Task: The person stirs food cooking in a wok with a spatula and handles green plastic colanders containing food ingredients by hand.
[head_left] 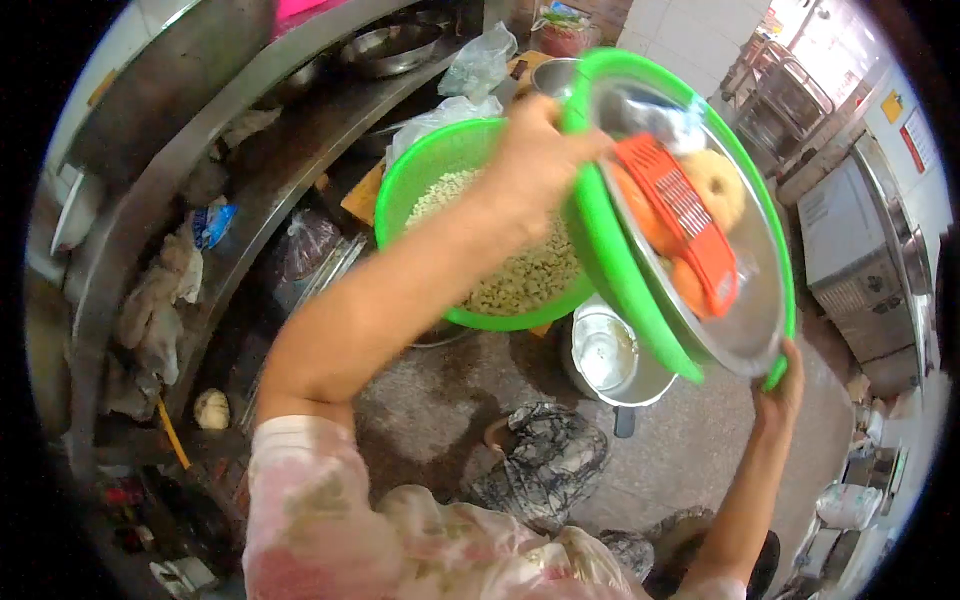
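Observation:
My left hand grips the upper left rim of a green plastic basin. On its lower right rim, my right hand has its fingers wrapped round the edge. The basin is raised and tilted steeply. Inside it sits a steel bowl holding an orange grater, orange vegetables that look like carrots, and a pale round vegetable. Below my left arm stands a green basket filled with small pale chopped pieces, partly hidden by the arm.
A metal pot with a black handle stands on the floor below the basin. Nearer me lies a crumpled black plastic bag. Along the left runs a metal shelf with steel bowls. A white chest-like appliance stands at right.

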Tool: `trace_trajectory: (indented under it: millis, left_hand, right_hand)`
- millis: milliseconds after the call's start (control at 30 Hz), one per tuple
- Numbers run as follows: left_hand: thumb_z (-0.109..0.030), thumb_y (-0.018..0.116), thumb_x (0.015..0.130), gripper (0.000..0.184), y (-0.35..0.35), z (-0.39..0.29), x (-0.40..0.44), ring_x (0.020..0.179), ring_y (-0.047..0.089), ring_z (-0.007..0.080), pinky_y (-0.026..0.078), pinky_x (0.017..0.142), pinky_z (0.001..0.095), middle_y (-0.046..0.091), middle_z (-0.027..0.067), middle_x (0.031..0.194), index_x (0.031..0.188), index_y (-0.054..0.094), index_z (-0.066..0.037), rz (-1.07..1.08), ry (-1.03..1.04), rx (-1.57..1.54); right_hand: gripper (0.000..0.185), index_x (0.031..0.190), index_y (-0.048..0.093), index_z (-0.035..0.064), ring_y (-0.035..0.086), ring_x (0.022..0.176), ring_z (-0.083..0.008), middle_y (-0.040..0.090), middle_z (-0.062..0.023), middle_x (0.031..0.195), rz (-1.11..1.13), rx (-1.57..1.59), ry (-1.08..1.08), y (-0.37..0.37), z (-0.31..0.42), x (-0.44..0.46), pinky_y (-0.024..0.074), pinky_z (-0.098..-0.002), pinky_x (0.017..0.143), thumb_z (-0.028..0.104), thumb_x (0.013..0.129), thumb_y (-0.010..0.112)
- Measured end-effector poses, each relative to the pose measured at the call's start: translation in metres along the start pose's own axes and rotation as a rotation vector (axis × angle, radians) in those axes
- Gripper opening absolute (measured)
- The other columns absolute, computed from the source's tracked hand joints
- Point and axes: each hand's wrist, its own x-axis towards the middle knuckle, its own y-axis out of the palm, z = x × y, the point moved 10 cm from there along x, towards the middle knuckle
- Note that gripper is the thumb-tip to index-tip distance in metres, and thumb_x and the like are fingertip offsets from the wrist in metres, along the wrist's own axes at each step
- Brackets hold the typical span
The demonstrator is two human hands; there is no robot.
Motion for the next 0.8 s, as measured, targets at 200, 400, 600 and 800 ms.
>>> trace_trajectory:
  millis: [200, 400, 600, 800]
  left_hand:
    - [-0.004, 0.064, 0.073, 0.032, 0.092, 0.171, -0.041, 0.078, 0.057, 0.018, 0.049, 0.068, 0.0326, 0.056, 0.0103, 0.087, 0.101, 0.049, 0.003, 0.082, -0.274, -0.136]
    - [-0.005, 0.062, 0.071, 0.031, 0.108, 0.322, -0.101, 0.079, 0.055, 0.0176, 0.046, 0.069, 0.0321, 0.054, 0.0085, 0.087, 0.098, 0.05, 0.001, 0.076, -0.615, -0.183]
    - [-0.006, 0.06, 0.074, 0.024, 0.067, 0.382, -0.122, 0.081, 0.053, 0.0167, 0.044, 0.07, 0.0319, 0.052, 0.0068, 0.088, 0.094, 0.05, -0.002, -0.02, -0.678, -0.126]
    - [-0.015, 0.062, 0.08, 0.042, 0.037, 0.417, -0.113, 0.094, 0.054, 0.0184, 0.043, 0.083, 0.0318, 0.056, 0.0098, 0.104, 0.116, 0.046, -0.001, 0.036, -0.51, -0.11]
  right_hand:
    - [0.025, 0.1, 0.054, -0.0009, 0.06, 0.079, -0.0207, 0.06, -0.0085, 0.09, -0.214, -0.265, -0.044, -0.163, 0.044, -0.017, 0.0504, -0.0326, 0.074, 0.016, 0.081, 0.056]
    - [0.021, 0.096, 0.053, 0.0017, 0.059, 0.077, -0.0233, 0.057, -0.0101, 0.091, -0.424, -0.332, 0.214, -0.249, -0.035, -0.042, 0.0511, -0.0379, 0.067, 0.013, 0.078, 0.055]
    - [0.025, 0.101, 0.052, -0.001, 0.056, 0.072, -0.0249, 0.057, -0.0113, 0.088, -0.345, -0.358, 0.245, -0.29, -0.111, 0.001, 0.0488, -0.0403, 0.059, 0.013, 0.08, 0.055]
    - [0.03, 0.105, 0.049, -0.0026, 0.057, 0.078, -0.026, 0.056, -0.0112, 0.09, -0.234, -0.44, 0.348, -0.246, -0.181, 0.047, 0.0479, -0.0378, 0.069, 0.018, 0.084, 0.055]
